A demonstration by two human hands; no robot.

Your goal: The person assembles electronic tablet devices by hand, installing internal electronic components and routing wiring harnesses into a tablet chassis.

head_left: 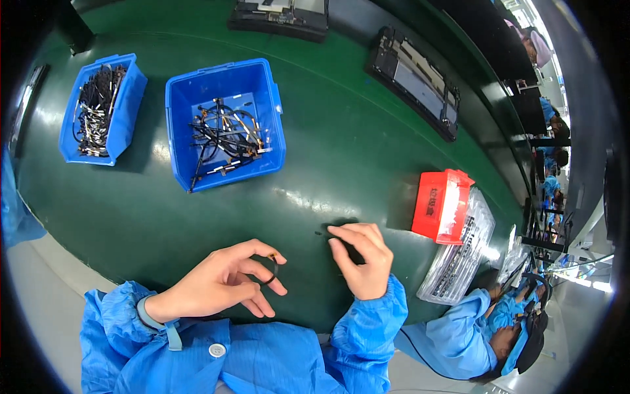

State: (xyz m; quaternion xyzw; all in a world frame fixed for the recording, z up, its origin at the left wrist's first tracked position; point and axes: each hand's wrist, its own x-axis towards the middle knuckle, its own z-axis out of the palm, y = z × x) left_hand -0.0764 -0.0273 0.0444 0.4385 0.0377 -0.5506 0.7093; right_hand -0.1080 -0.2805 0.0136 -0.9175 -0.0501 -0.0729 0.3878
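Black cable (275,270) we grasped with left hand (226,279), right hand (369,261) with fingertips apart, more cables (226,134) remained in upper-left bins (187,95).

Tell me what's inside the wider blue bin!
The bin holds a loose tangle of black cables, some with gold or white bits. Its floor shows around them; anything under the tangle is hidden.

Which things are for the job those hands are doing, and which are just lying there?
Seems part of the job:
Short, thin black cable in the left hand
Wide blue plastic bin with loose black cables
Narrow blue plastic bin packed with silver-ended black cables, probably

Seems just lying about:
Red plastic box
Clear plastic trays
Two flat, black rectangular device frames
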